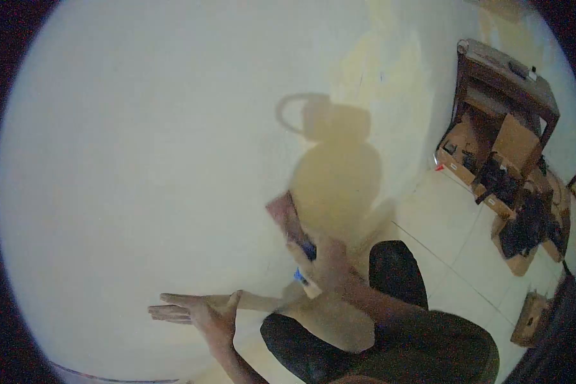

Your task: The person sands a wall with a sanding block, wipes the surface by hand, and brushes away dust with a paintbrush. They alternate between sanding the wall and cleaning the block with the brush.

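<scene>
My left hand (205, 315) is at the lower left in front of the pale wall (160, 160). Its fingers stretch out flat to the left, thumb raised, and it holds nothing. Right of it, my right hand (329, 259) is closed around a reddish-brown and beige strip (305, 272) with a blue mark. One reddish-brown end sticks out at the upper left, close to the wall; blur hides what kind of thing it is. My fingers are partly hidden behind the hand.
My bent, dark-clothed knees (397, 272) are below my hands. At the right stand a wooden table (505, 73) and open cardboard boxes (518, 144) with dark items, on a tiled floor (451, 237). Another small box (531, 320) lies lower right. My shadow (336, 173) falls on the wall.
</scene>
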A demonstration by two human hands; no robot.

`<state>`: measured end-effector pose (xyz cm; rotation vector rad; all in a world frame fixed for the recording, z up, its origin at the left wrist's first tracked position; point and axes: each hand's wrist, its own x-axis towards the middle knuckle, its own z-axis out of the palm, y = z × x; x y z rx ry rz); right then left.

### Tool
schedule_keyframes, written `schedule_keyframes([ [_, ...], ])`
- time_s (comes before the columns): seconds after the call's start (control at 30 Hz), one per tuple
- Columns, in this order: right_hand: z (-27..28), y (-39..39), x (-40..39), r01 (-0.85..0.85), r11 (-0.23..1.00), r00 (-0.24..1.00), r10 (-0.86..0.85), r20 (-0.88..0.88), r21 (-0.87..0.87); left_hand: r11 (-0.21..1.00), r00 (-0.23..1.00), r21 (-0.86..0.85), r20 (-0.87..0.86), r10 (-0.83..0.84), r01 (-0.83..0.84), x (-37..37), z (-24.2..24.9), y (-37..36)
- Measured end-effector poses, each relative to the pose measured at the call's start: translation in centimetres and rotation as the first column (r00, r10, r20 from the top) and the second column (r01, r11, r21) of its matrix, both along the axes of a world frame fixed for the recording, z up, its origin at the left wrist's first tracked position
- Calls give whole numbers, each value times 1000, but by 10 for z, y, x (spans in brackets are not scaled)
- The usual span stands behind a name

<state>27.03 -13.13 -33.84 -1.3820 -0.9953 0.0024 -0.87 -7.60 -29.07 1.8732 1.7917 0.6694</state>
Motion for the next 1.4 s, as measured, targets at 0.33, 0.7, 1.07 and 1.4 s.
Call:
schedule_keyframes([
  [0.33, -21, 2, -9, 67, 998, 997, -68, 32, 20, 872, 848, 481, -498, 181, 96, 5, 0, -1],
  [0.7, -15, 1, 7, 23, 999, 997, -21, -78, 28, 752, 917, 603, -398, -7, 267, 4, -9, -9],
  [1.07, -12, -3, 6, -8, 990, 994, -7, -107, -143, 865, 890, 470, -452, 64, 176, 9, -6, -7],
  [1.4, -23, 10, 0, 11, 999, 999, -8, -51, 47, 962, 903, 259, -428, 36, 85, -3, 4, -4],
])
